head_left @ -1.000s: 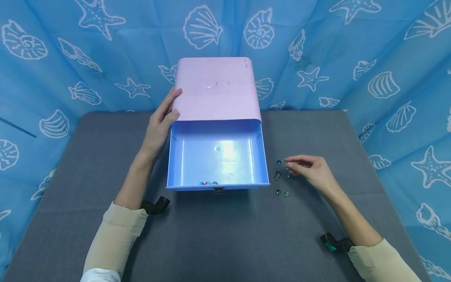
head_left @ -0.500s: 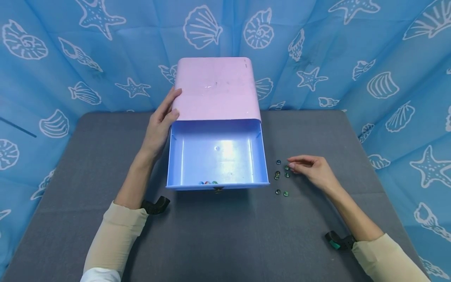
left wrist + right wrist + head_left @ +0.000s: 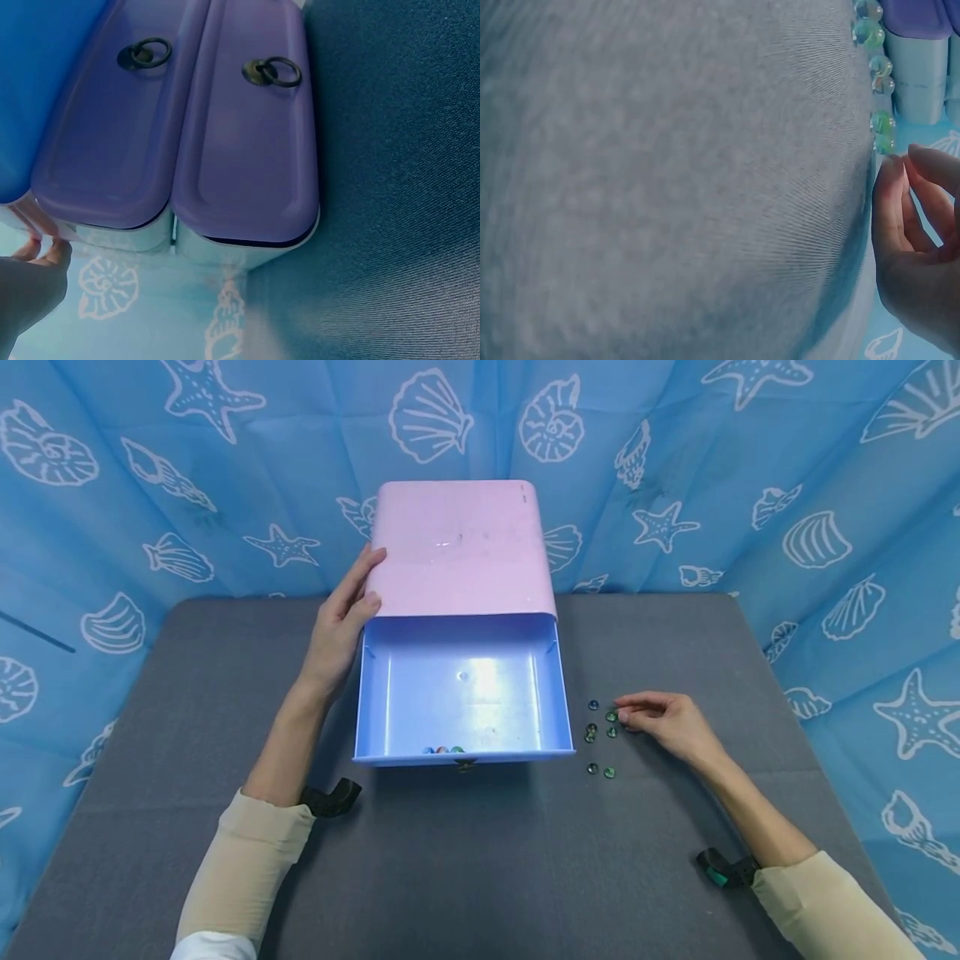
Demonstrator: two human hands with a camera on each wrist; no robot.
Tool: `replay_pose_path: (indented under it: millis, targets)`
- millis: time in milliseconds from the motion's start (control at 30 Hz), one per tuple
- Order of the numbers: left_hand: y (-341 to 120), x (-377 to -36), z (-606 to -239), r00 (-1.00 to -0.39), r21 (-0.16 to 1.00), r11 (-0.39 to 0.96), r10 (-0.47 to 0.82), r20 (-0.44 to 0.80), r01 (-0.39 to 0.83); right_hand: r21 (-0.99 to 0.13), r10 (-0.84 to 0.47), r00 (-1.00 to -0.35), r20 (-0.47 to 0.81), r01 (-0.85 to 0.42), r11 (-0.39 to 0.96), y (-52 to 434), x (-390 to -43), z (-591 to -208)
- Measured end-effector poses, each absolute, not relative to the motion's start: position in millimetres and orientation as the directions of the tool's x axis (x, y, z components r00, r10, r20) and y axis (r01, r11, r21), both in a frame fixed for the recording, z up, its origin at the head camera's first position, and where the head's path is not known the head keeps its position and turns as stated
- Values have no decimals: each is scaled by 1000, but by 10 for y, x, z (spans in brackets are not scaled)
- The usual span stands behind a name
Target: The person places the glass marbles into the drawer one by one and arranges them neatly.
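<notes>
Head view, left hand [image 3: 333, 635] holding pink box [image 3: 461, 547], right hand [image 3: 663, 722] by marbles [image 3: 592, 728] right of the box, cannot tell if pinching.

Curtain [image 3: 330, 460]: blue fabric; hung behind the far side and along the left and right, with vertical folds. Print in white outline, sea motifs: a starfish [image 3: 212, 397] stood at far left, a fan-shaped scallop [image 3: 429, 417] at far centre, a coiled shell [image 3: 551, 420] just right of it, another starfish [image 3: 918, 714] at right. A dark straight line [image 3: 37, 632] slanted across the left part. Table [image 3: 225, 627]: far corners rounded; contact with the curtain could not be told. Cloth [image 3: 465, 860]: plain grey, lay over the top, faintly creased; its fine weave showed in the left wrist view. Light: fairly even, shadows soft.
</notes>
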State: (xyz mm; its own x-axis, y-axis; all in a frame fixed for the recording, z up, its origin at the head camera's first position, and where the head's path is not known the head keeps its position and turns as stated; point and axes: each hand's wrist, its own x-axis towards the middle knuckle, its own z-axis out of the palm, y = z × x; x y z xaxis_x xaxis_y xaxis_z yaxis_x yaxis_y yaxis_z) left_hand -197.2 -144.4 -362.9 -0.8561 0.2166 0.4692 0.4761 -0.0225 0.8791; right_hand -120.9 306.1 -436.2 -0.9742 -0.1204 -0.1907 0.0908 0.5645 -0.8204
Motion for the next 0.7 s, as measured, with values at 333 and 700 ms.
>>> replay_pose_path:
  millis: [333, 700]
  targets:
    - [-1438, -1972, -3631, -856, 879, -34, 215, 470, 475, -785, -176, -961, -215, 63, 617, 3106, -1241, -4391]
    - [-1443, -1967, -3645, -857, 881, -39, 214, 468, 471, -724, -219, -967, -131, -58, 688, 3056, -1263, -4411]
